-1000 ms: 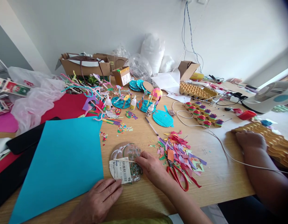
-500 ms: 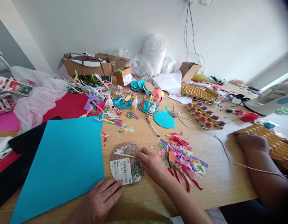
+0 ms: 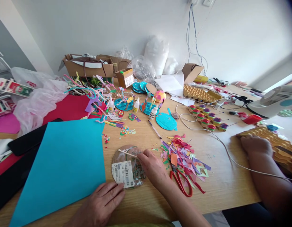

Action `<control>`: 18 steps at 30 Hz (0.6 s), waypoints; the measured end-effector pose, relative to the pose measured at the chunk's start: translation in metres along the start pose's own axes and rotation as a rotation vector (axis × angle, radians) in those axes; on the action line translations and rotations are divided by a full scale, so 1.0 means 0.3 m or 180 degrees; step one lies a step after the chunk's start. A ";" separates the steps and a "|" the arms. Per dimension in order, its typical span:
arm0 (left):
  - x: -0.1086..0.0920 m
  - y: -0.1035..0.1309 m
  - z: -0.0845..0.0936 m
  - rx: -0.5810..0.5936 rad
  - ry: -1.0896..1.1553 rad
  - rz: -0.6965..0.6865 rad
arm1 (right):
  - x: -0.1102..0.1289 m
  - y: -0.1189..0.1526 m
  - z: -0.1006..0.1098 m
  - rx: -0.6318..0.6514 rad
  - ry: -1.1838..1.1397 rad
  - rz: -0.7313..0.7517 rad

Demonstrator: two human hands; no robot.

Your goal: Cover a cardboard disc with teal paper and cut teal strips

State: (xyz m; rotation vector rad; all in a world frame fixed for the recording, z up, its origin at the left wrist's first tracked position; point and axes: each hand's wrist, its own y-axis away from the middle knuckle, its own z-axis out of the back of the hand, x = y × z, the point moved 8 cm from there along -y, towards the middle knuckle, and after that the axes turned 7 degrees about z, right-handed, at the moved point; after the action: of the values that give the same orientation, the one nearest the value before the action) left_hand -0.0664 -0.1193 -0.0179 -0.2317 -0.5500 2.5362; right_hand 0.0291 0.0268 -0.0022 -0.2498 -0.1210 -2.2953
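A round brown cardboard disc (image 3: 116, 157) lies on the table in front of me. It carries printing, a white barcode label (image 3: 123, 175) and glossy wet-looking streaks, like glue. My right hand (image 3: 151, 165) pinches a thin pale stick (image 3: 127, 153), whose far end touches the disc near its upper left. My left hand (image 3: 105, 200) rests flat, fingers stretched out, with the fingertips at the disc's lower left edge. To the right of my right hand lie red-handled scissors (image 3: 182, 183) beside a heap of coloured paper scraps (image 3: 183, 157).
A large blue sheet (image 3: 67, 167) covers the left side. Glue bottles (image 3: 153, 112), decorated blue discs (image 3: 166, 121) and a pen (image 3: 154, 129) lie beyond. A white cable (image 3: 221, 142) crosses the right side. Another person's hand (image 3: 256, 145) rests at an egg tray (image 3: 275, 142).
The stick's tip has shifted slightly up and to the right over the disc, tilting more. The streaks under my right hand look more spread out. My left hand stays in place.
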 end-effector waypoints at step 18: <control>0.004 0.013 -0.015 0.0027 -0.0055 0.0017 | -0.015 0.079 -0.015 -0.0105 -0.0380 -0.0175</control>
State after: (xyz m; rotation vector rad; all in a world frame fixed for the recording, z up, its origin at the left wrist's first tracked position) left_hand -0.0679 -0.1202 -0.0236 -0.2086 -0.5459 2.5475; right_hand 0.0490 0.0134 -0.0075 -0.4054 -0.1528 -2.3380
